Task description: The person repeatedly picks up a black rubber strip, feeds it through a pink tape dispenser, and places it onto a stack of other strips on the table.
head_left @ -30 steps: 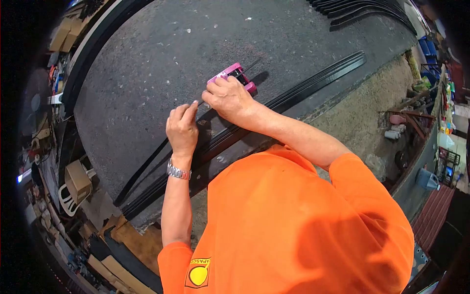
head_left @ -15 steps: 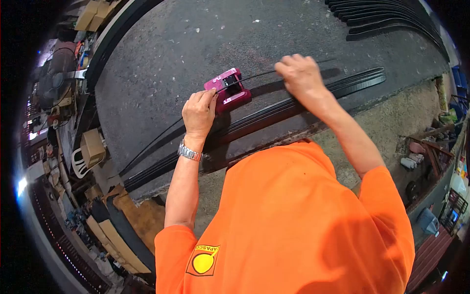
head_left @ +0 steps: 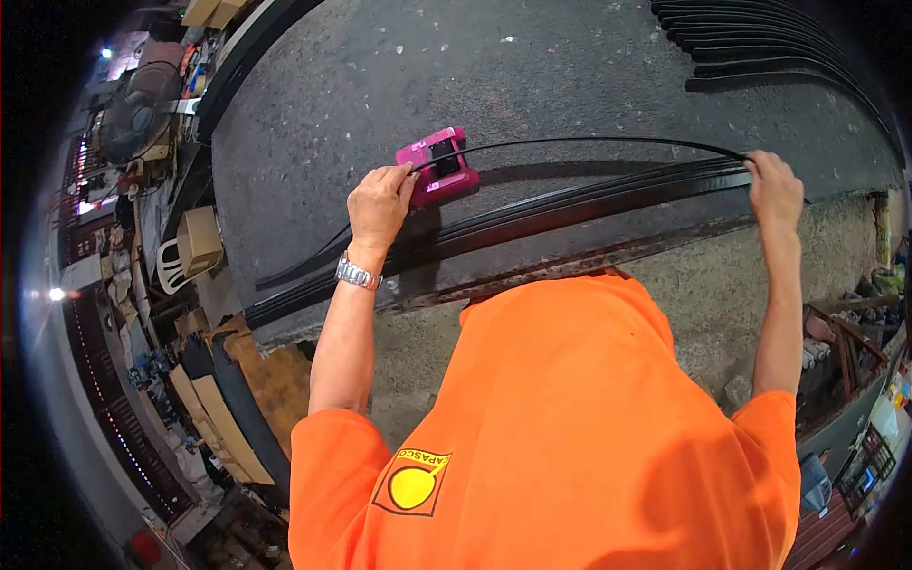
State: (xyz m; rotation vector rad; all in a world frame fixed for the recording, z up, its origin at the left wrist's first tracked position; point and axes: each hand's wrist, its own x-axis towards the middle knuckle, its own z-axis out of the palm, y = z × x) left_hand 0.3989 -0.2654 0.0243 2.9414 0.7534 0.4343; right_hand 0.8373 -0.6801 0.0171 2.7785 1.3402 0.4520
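Note:
A thin black flexible strip [head_left: 589, 140] arches above the dark worktable [head_left: 551, 85] between my hands. My left hand [head_left: 382, 201], with a metal watch on its wrist, pinches it just left of a magenta device [head_left: 418, 152] with a black middle. The strip crosses over that device, and its left part trails down to the table. At the right, my right hand [head_left: 776, 192] has its fingers closed on the strip near that end. Beneath the strip lies a bundle of long black strips [head_left: 532, 214] along the table's near edge.
More black strips [head_left: 760, 66] lie in a row at the table's far right. To the left are a fan [head_left: 133, 119], a cardboard box [head_left: 199, 240] on a white chair, and cardboard pieces [head_left: 223, 427]. Clutter fills the floor at the right.
My right hand has moved far to the right, out to the strip's right end. The strip now bows upward between both hands. My left hand keeps its hold beside the magenta device.

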